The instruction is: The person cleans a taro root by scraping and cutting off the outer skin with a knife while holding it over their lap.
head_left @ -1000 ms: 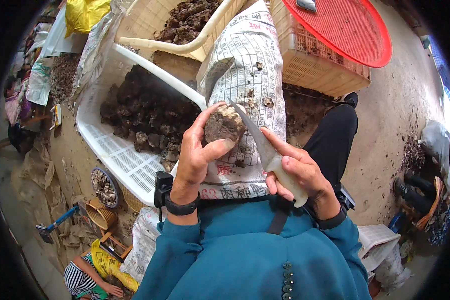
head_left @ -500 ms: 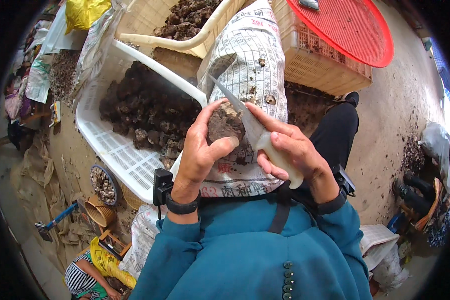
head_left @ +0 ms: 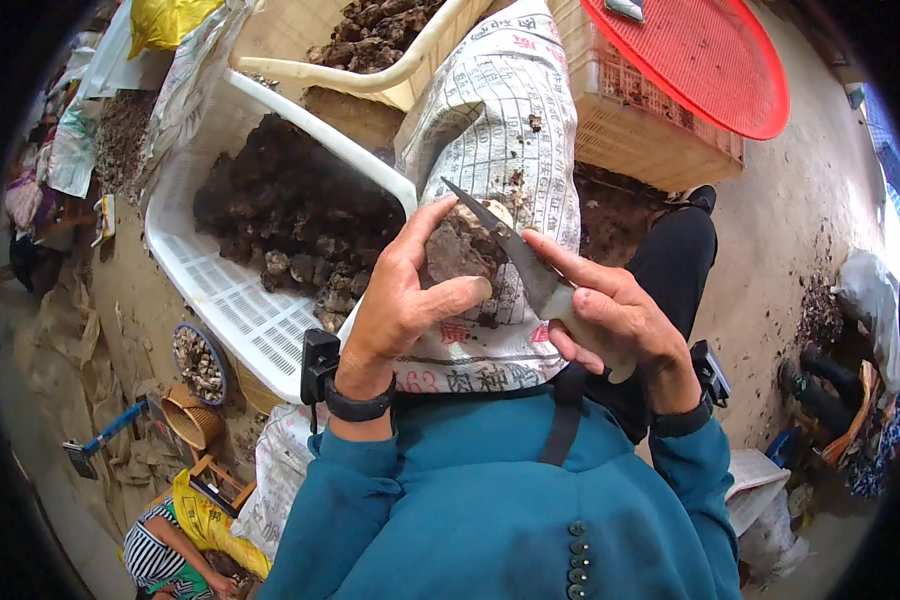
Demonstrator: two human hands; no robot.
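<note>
In my left hand [head_left: 395, 300] is a brown, dirt-crusted lump [head_left: 458, 252], held between thumb and fingers, with a pale patch at its upper right. My right hand [head_left: 635, 320] grips a knife [head_left: 522, 258] by its whitish handle, forefinger along the blade. The blade slants up and left, lying against the lump's right edge. Both hands are over a white printed woven sack [head_left: 545, 130] spread across my lap, with crumbs of dirt on it. Left of my hands a white plastic basket [head_left: 270, 355] contains many similar dark lumps [head_left: 290, 200].
Beyond stands a cream crate [head_left: 410, 75] with more lumps. A red mesh tray [head_left: 710, 70] rests on a stacked crate [head_left: 650, 135] at far right. On the left floor are a round basket of pale pieces [head_left: 198, 368] and a wicker basket [head_left: 192, 415]. Another person's arm [head_left: 185, 550] shows at lower left.
The knife and my right hand have shifted right and slightly down, and the blade has turned darker side up. The lump has tipped in my left hand, showing a pale patch.
</note>
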